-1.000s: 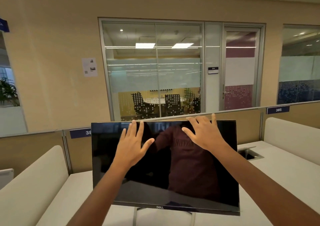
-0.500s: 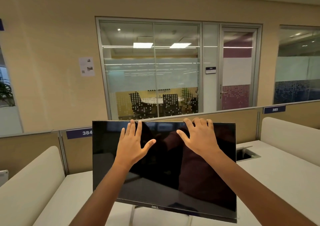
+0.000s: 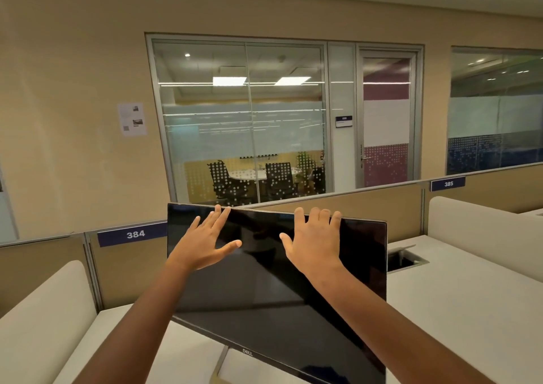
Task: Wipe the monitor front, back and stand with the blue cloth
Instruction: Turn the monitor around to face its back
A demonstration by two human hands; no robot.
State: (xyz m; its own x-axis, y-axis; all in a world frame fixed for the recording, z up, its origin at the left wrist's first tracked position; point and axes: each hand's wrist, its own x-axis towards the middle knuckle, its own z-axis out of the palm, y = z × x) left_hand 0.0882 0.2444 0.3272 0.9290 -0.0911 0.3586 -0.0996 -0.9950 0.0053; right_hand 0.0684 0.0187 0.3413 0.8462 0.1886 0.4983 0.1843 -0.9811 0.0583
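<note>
A black Dell monitor with a dark, switched-off screen stands on the white desk in front of me. Its silver stand shows just below the lower bezel. My left hand is spread flat in front of the upper left of the screen, fingertips at the top edge. My right hand is spread over the upper middle, its fingertips reaching the top edge. Both hands hold nothing. No blue cloth is in view.
The white desk has an open cable hatch to the monitor's right. Cream padded dividers flank the desk on both sides. Tan partitions labelled 384 and 385 stand behind, with a glass-walled meeting room beyond.
The view has shifted and tilted, so the monitor now looks slanted. Both hands have slid up to the screen's top edge and stay spread.
</note>
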